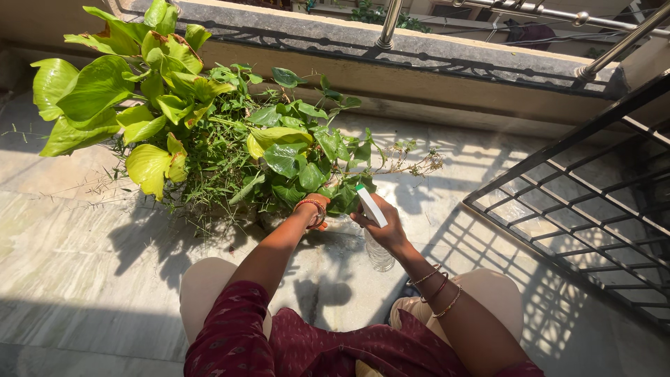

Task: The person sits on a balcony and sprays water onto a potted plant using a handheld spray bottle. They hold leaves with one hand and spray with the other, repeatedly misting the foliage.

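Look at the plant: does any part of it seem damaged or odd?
One big leaf at the top left of the plant has a brown, dried patch on its edge, unlike the green leaves around it. Nothing looks spilled on the floor.

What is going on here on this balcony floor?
A person crouches on a sunlit stone floor before a leafy potted plant. The right hand holds a clear spray bottle with a white-and-green head, aimed toward the leaves. The left hand reaches in among the lower foliage. A metal grille lies to the right.
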